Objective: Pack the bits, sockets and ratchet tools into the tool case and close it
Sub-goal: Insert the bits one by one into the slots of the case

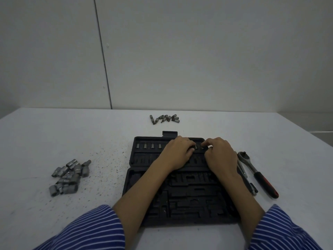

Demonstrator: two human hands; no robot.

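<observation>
No text, label, brand, number or sign can be read anywhere. The open tool case under the hands, the ratchet just right of the right hand and the sockets well left of the left hand show no legible marking.

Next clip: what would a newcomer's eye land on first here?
Both hands, left hand and right hand, work at the far bit row of the open black tool case at centre. A heap of sockets lies left; the red-handled ratchet lies right.
</observation>
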